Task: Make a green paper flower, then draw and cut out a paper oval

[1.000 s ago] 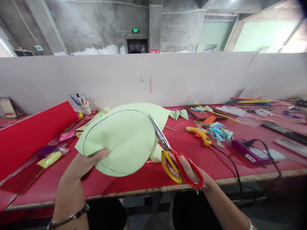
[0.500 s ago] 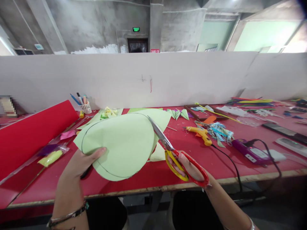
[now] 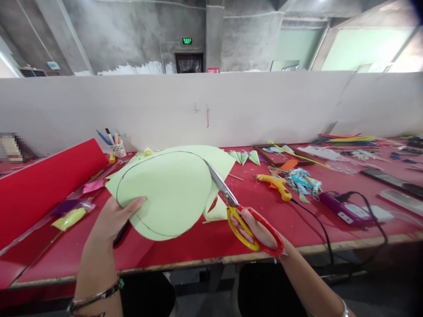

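Note:
A pale green sheet of paper (image 3: 172,189) with a dark curved line drawn on it is held up above the red table. My left hand (image 3: 115,215) grips its lower left edge, thumb on top and fingers hidden beneath. In my right hand (image 3: 254,229) is a pair of scissors (image 3: 228,193) with one red and one yellow handle. Their blades lie at the paper's right side, with the tips by the drawn line near the top. Below that point the paper's right edge is cut into a rounded curve. A dark object shows partly under my left hand.
Right of the scissors lie a yellow glue gun (image 3: 276,185), blue-white scraps (image 3: 302,180) and a purple power strip (image 3: 345,209) with a black cord. A red board (image 3: 53,180) slants at the left, near a pen cup (image 3: 118,149). Green paper cones (image 3: 244,157) sit at the back.
The paper's left part and lower edge have risen slightly, and my left hand has shifted a little up and right. The scissors stay almost in place at the line.

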`<state>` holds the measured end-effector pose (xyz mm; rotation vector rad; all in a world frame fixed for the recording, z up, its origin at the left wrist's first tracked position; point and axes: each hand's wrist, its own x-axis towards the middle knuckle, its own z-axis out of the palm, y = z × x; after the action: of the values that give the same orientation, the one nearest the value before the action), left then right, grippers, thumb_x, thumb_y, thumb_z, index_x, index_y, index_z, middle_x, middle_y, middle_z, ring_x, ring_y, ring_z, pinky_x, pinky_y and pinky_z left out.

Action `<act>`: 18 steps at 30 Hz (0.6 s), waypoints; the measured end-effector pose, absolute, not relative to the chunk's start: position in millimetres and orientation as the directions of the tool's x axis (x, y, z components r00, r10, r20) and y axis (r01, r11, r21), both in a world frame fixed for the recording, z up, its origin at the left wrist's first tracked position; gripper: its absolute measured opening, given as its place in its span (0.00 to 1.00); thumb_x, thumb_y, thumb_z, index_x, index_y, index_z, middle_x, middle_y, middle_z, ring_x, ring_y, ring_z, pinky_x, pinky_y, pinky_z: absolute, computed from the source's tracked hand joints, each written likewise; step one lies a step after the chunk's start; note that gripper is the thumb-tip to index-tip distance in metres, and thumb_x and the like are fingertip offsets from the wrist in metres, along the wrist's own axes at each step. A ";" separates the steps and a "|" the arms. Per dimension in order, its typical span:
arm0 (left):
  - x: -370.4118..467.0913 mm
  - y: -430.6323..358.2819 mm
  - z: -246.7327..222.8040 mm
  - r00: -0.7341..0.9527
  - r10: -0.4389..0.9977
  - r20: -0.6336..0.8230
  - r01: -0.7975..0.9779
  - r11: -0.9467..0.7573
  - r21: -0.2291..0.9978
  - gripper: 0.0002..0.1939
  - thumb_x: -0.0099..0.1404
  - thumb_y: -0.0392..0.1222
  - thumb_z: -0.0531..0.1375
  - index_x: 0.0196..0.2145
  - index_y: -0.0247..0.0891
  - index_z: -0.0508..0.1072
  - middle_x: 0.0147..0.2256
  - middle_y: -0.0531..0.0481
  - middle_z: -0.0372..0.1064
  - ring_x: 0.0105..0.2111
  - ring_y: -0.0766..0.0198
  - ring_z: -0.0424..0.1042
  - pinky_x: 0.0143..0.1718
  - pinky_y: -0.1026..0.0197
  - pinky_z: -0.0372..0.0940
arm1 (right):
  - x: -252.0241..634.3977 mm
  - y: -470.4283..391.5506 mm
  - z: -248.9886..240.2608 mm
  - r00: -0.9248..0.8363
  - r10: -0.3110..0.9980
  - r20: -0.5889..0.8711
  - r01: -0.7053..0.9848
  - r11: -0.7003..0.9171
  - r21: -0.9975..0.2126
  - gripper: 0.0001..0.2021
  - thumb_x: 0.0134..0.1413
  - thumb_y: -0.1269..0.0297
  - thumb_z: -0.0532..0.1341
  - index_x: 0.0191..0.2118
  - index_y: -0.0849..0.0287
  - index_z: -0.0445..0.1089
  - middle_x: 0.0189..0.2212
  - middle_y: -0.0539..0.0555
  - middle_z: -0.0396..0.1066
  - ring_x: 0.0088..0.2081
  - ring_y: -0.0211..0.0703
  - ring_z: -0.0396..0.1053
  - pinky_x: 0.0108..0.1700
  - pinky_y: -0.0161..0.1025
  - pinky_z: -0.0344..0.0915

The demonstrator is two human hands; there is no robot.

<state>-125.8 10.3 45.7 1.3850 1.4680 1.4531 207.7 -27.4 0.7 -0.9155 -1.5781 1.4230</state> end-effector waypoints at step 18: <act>-107.6 23.4 47.6 -0.491 0.745 0.452 0.382 -0.283 0.880 0.27 0.55 0.54 0.60 0.48 0.36 0.69 0.43 0.44 0.72 0.41 0.55 0.70 0.47 0.51 0.64 | 203.6 -31.3 2.3 -0.473 0.864 0.173 -0.070 0.159 -0.985 0.21 0.58 0.45 0.45 0.34 0.58 0.62 0.17 0.45 0.54 0.16 0.31 0.48 0.19 0.34 0.48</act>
<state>-107.6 23.4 47.6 1.3969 1.6787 1.8406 203.6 -31.3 2.3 -0.7793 -1.6162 1.4350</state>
